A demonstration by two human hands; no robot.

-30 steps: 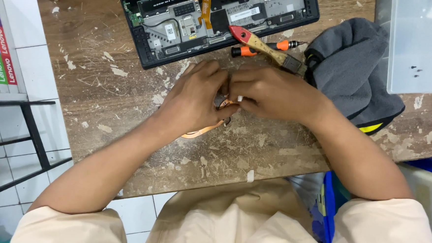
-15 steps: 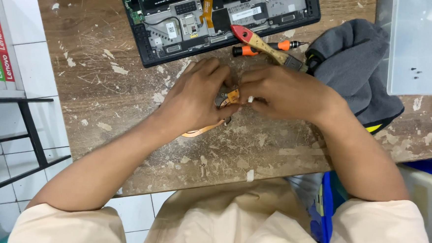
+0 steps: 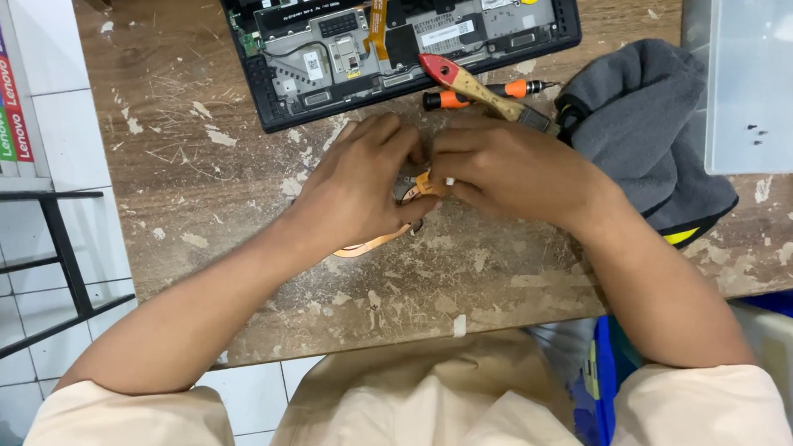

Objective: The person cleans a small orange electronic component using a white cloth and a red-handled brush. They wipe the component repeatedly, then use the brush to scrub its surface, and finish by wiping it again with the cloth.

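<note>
My left hand (image 3: 358,180) and my right hand (image 3: 508,165) meet over the worn wooden workbench (image 3: 236,178), fingers pinched together on a small copper-coloured part (image 3: 421,186). A thin copper strip (image 3: 373,244) of that part curves out from under my left palm. Most of the part is hidden by my fingers. Just beyond the hands lies an opened black laptop (image 3: 397,33) with its circuit boards and an orange ribbon cable exposed.
A brush with a red and wooden handle (image 3: 471,87) and an orange-handled screwdriver (image 3: 485,94) lie by the laptop's front edge. A grey cloth (image 3: 646,127) is at the right, with a pale flat panel (image 3: 770,80) beyond it. A blue bin (image 3: 605,388) stands below the bench edge.
Both hands stay together on the small part; the fingers have shifted slightly, showing a bit more of its copper end between them.
</note>
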